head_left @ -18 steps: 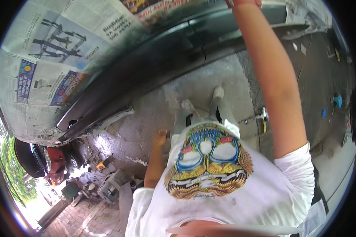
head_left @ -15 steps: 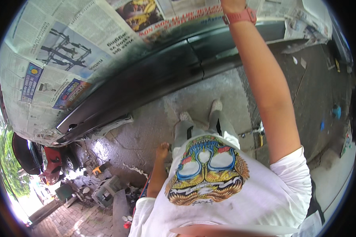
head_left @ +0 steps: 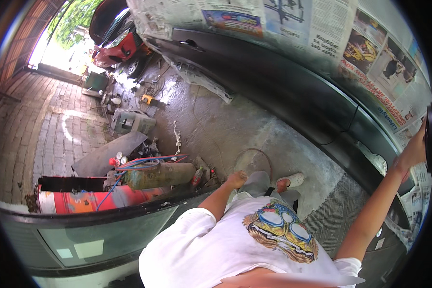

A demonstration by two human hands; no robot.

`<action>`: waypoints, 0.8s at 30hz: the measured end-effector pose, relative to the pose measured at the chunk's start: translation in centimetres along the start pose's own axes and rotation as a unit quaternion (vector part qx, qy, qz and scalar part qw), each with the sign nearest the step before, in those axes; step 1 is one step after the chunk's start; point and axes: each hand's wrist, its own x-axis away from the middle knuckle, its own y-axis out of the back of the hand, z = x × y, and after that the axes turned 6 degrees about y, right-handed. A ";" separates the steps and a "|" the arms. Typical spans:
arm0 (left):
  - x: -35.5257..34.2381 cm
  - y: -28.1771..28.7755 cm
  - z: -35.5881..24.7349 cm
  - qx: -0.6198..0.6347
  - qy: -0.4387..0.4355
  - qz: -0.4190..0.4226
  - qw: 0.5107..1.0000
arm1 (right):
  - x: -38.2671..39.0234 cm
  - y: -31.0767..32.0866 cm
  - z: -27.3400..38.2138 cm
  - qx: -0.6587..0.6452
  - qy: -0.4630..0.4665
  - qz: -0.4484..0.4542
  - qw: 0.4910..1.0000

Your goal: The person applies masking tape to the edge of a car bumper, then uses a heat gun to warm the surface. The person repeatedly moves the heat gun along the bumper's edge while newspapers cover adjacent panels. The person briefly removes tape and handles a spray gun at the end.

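My right arm point(head_left: 369, 225) stretches out to the right, to the side of a car masked with newspaper. My right hand point(head_left: 413, 153) is at the dim edge of the view, next to the newspaper sheets point(head_left: 321, 29); a dark shape hides its fingertips, and I cannot tell what it touches. Below the sheets runs a bare matte-black car panel point(head_left: 273, 96) with a door handle point(head_left: 192, 45). Low in front of my waist hangs my left hand point(head_left: 237, 180), its fingers curled. Whatever it may hold is hidden.
Behind my left arm stands another vehicle's window point(head_left: 105, 240). Beside it are a gas cylinder point(head_left: 161, 175) with hoses, a red-orange tank point(head_left: 101, 200) and a metal sheet point(head_left: 110, 153). A grey machine point(head_left: 133, 121) and a red car point(head_left: 120, 50) are farther off.
My view has swung left, so the masked car now slants to the right and the cylinders show. My right arm has shifted from the top to the right edge of view.
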 end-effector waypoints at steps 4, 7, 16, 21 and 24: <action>0.5 -1.2 2.2 -0.055 -0.055 0.026 0.997 | 17.9 8.9 -0.7 0.132 -0.102 0.165 0.972; 0.5 -3.2 4.4 0.032 -0.028 0.009 0.999 | 36.8 22.5 0.5 0.126 -0.194 0.374 0.898; 4.1 -8.8 10.5 0.015 -0.045 0.042 0.998 | 60.4 57.5 11.9 0.272 -0.511 0.666 0.471; 6.4 -10.8 14.5 -0.410 -0.184 0.216 0.867 | 61.4 59.1 19.5 0.232 -0.618 0.555 0.506; 8.0 -10.6 15.4 -0.077 -0.024 0.140 0.987 | 61.9 55.1 19.2 0.241 -0.632 0.386 0.627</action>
